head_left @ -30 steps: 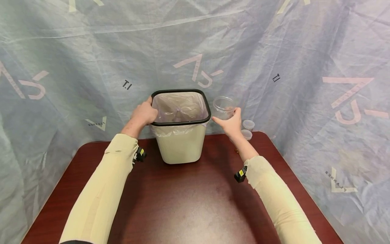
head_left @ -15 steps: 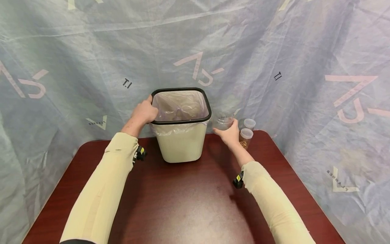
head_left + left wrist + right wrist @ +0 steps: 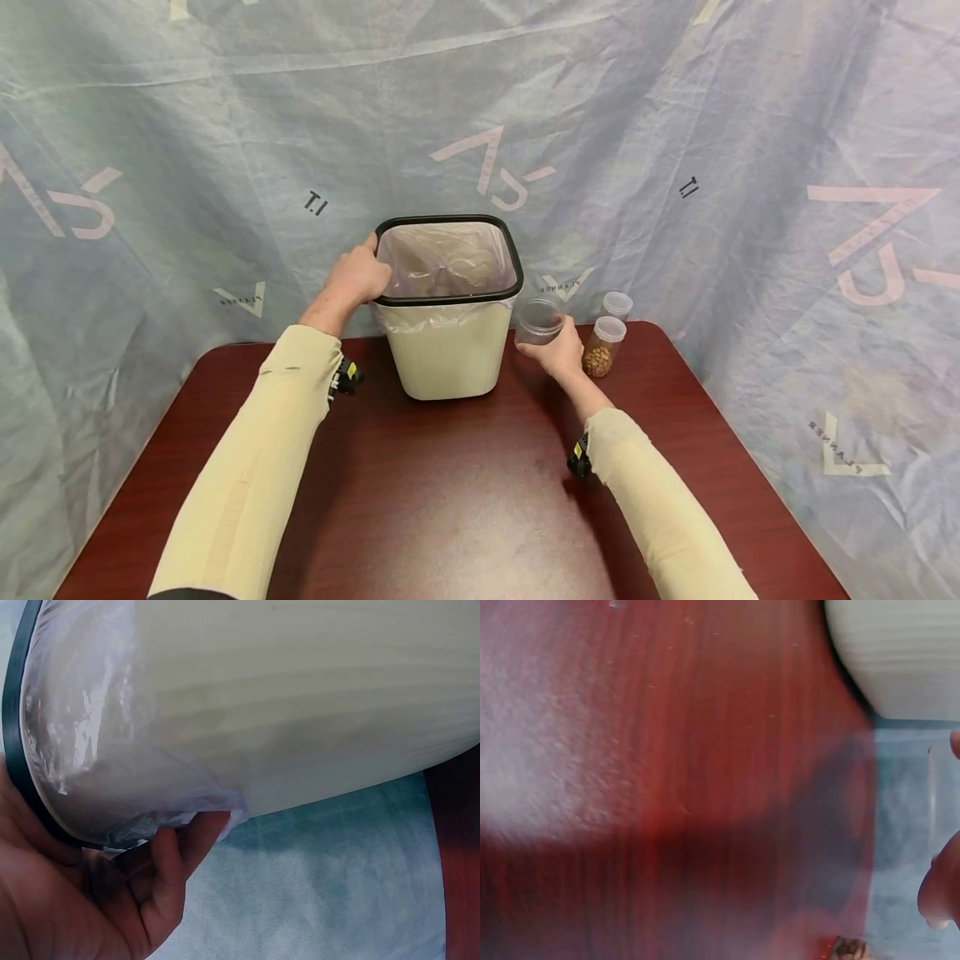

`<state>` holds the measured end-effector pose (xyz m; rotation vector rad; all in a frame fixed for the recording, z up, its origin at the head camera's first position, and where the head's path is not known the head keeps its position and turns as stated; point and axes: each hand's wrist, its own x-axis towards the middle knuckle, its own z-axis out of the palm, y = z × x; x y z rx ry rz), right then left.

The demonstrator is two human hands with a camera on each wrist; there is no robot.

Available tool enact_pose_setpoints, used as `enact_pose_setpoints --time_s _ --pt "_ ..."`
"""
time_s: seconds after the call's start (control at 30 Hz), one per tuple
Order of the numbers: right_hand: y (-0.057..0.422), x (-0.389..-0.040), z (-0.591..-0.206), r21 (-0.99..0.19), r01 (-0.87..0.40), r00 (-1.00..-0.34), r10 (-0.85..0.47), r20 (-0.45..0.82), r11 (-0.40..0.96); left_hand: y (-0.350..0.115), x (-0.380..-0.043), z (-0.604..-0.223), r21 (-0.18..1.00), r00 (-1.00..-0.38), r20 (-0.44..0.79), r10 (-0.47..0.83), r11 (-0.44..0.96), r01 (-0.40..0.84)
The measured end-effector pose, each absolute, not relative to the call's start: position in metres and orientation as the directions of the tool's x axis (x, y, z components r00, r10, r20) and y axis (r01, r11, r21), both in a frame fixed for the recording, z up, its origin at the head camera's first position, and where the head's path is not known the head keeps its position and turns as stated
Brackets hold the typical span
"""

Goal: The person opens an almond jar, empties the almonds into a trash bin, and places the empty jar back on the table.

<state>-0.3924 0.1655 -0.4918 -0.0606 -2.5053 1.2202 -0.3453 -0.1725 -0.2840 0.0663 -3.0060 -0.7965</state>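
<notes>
A cream waste bin (image 3: 448, 358) with a black rim and a translucent bag liner (image 3: 442, 260) stands at the back of the table. My left hand (image 3: 356, 273) grips its left rim. In the left wrist view, the fingers (image 3: 169, 862) curl under the rim against the folded-over liner (image 3: 82, 712). To the bin's right, my right hand (image 3: 558, 352) holds a clear, round plastic jar (image 3: 537, 320) low by the table's back edge, thumb on its near side. The right wrist view catches only a fingertip (image 3: 943, 892) of that hand at the edge.
Right of my right hand stands a lidded clear jar (image 3: 603, 347) partly filled with brown nut-like pieces. Another lidded jar (image 3: 617, 303) is behind it. The dark red table (image 3: 450, 483) stretches toward me, and a grey printed sheet (image 3: 285, 125) hangs behind it.
My right hand has lowered the clear jar from beside the bin's rim toward the table, uncovering the lidded jars to its right. The left hand keeps its grip on the bin.
</notes>
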Motion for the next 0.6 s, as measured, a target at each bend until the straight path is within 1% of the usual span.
enact_pose_setpoints --time_s 0.2,0.43,0.6 --pt "0.162 -0.391 -0.504 -0.742 -0.094 -0.943 0.181 0.28 0.663 -0.173 -0.346 -0.284 0.505 -0.998 0.015 -0.059 0.862 -0.044" --pt "0.159 -0.39 -0.518 -0.71 -0.033 -0.959 0.177 0.22 0.703 -0.173 -0.347 -0.286 0.506 -0.998 0.019 -0.063 0.861 -0.045" --pt "0.159 -0.389 -0.524 -0.694 -0.029 -0.965 0.16 0.206 0.719 -0.173 -0.348 -0.287 0.512 -0.998 0.022 -0.062 0.858 -0.042"
